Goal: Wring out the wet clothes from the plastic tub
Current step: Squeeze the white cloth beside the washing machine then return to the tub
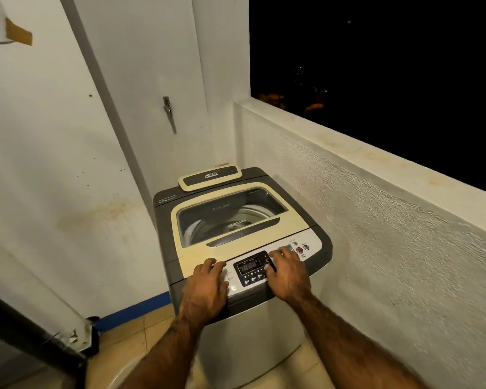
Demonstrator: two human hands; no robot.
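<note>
A top-loading washing machine (264, 197) with a cream lid (197, 248) and a see-through window stands in the corner; the lid is down. Both my hands lie on its front control panel (251, 266), whose display is lit. My left hand (206, 287) rests flat on the panel's left end, fingers spread, holding nothing. My right hand (288, 272) sits on the right of the display, fingertips touching the buttons. A pale curved rim, perhaps the plastic tub (124, 372), shows at the bottom edge under my left forearm. No wet clothes are visible.
A rough white parapet wall (376, 220) runs along the right, with darkness beyond it. A white wall with a tap (169, 113) stands behind the machine. A dark pipe (31, 329) crosses the lower left. The floor has tan tiles (135, 332).
</note>
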